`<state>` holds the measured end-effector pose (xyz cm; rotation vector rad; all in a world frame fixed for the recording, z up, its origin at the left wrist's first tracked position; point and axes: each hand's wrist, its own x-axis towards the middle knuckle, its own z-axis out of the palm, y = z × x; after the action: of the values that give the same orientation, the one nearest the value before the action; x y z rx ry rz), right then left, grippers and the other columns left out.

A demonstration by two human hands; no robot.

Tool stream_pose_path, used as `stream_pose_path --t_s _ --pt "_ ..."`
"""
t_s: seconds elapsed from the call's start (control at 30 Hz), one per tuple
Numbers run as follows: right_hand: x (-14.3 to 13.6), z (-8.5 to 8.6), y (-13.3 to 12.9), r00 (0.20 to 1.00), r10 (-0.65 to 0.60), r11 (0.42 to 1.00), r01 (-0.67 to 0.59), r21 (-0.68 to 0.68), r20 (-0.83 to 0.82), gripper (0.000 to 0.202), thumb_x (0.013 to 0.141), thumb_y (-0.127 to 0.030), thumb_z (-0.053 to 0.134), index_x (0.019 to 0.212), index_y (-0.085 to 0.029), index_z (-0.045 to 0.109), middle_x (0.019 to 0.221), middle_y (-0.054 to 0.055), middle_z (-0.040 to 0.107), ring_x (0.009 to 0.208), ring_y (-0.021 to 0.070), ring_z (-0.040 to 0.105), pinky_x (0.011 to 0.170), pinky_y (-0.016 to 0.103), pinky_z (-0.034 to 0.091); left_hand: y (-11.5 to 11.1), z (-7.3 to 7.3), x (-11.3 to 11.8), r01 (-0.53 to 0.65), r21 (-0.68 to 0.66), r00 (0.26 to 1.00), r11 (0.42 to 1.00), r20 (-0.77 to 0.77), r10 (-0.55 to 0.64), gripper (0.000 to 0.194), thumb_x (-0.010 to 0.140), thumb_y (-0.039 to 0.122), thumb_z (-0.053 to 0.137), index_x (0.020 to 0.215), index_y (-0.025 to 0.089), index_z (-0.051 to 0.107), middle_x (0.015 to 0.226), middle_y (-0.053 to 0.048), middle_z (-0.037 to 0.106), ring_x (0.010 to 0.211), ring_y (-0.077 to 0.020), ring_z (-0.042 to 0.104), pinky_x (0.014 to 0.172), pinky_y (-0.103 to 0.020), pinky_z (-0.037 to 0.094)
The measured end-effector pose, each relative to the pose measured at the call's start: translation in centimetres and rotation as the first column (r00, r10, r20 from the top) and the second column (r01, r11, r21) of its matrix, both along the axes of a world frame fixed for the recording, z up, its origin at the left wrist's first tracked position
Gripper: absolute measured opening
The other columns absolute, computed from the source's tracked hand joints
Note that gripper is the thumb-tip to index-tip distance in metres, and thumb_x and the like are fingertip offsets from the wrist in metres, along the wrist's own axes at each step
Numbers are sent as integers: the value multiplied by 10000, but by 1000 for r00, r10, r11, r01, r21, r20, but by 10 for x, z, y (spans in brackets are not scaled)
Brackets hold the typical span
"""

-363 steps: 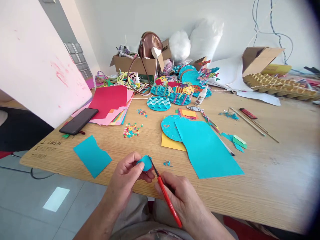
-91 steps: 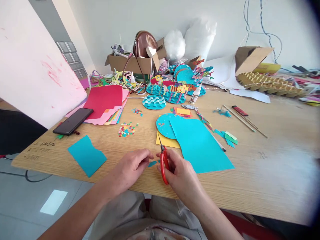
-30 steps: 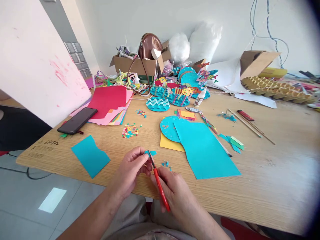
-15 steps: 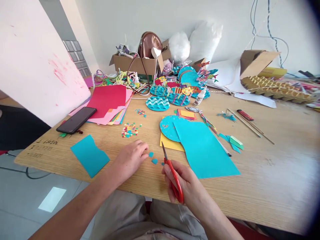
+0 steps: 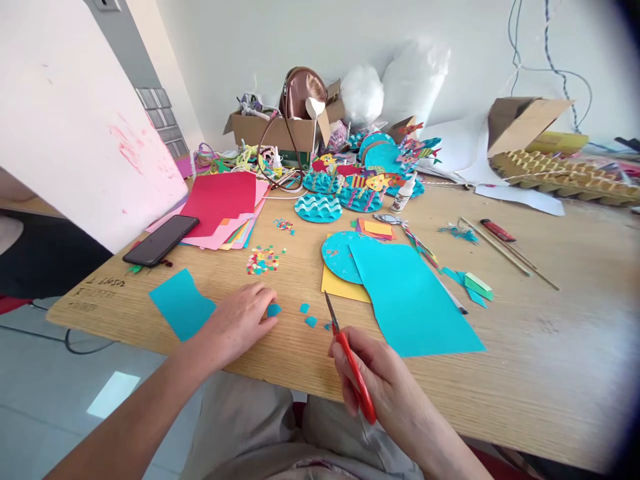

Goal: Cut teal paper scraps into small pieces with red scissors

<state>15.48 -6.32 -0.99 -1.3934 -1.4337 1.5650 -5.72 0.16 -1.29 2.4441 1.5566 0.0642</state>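
My right hand (image 5: 373, 370) grips red-handled scissors (image 5: 353, 360), their blades closed and pointing away from me above the table. My left hand (image 5: 245, 320) rests on the table, fingers loosely bent and thumb apart. Just beyond its fingertips lies a small blue scrap (image 5: 273, 310); whether they touch it is unclear. More blue scraps (image 5: 311, 321) lie between the two hands. A blue sheet with a wavy edge (image 5: 415, 300) partly covers a blue disc (image 5: 343, 257) and a yellow sheet (image 5: 345, 287). Left of my left hand is a smaller blue piece (image 5: 183, 303).
Colourful paper dots (image 5: 265, 260) lie ahead of my left hand. A phone (image 5: 161, 241) rests beside stacked coloured sheets (image 5: 220, 200). Farther back are a glue bottle (image 5: 403, 193), decorated blue discs (image 5: 318, 208) and a cardboard box (image 5: 273, 132). Thin sticks (image 5: 497, 247) lie to the right.
My left hand has moved left, away from the scraps in the middle, and a blue scrap now shows by its fingertips. The scissors remain in my right hand, slightly lower.
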Motion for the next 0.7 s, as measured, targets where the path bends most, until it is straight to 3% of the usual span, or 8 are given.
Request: stream_pose_path --t_s 0.17,0.37,0.5,0.7 --pt "-1 2 -1 1000 6 1000 -6 -18 6 291 891 -364 412 640 -217 396 409 -98 374 327 57 392 331 156 260 7 -3 -1 43 5 999 999 25 -43 121 791 83 465 829 180 528 901 -56 599 894 -224 569 763 -347 454" --pt "-2 -1 -1 999 19 1000 -20 18 37 303 875 -393 432 631 -217 398 451 -89 382 339 59 413 331 161 254 5 -8 -3 62 44 996 997 59 -64 147 804 80 418 752 195 495 830 -26 563 818 -195 549 713 -317 429" --pt "-3 -2 1 1000 10 999 -11 -34 -24 308 884 -421 411 655 -214 409 442 -95 377 335 58 415 330 159 247 2 -9 -3 48 74 995 996 80 -54 198 852 119 359 720 192 487 760 -13 537 712 -176 533 635 -294 413" --pt "-3 0 2 999 6 999 -7 -32 -48 306 882 -409 434 650 -214 396 444 -97 377 352 59 436 345 156 265 -7 -8 -15 36 73 986 997 161 -47 112 840 153 443 905 201 520 935 -33 577 856 -200 574 706 -305 437"
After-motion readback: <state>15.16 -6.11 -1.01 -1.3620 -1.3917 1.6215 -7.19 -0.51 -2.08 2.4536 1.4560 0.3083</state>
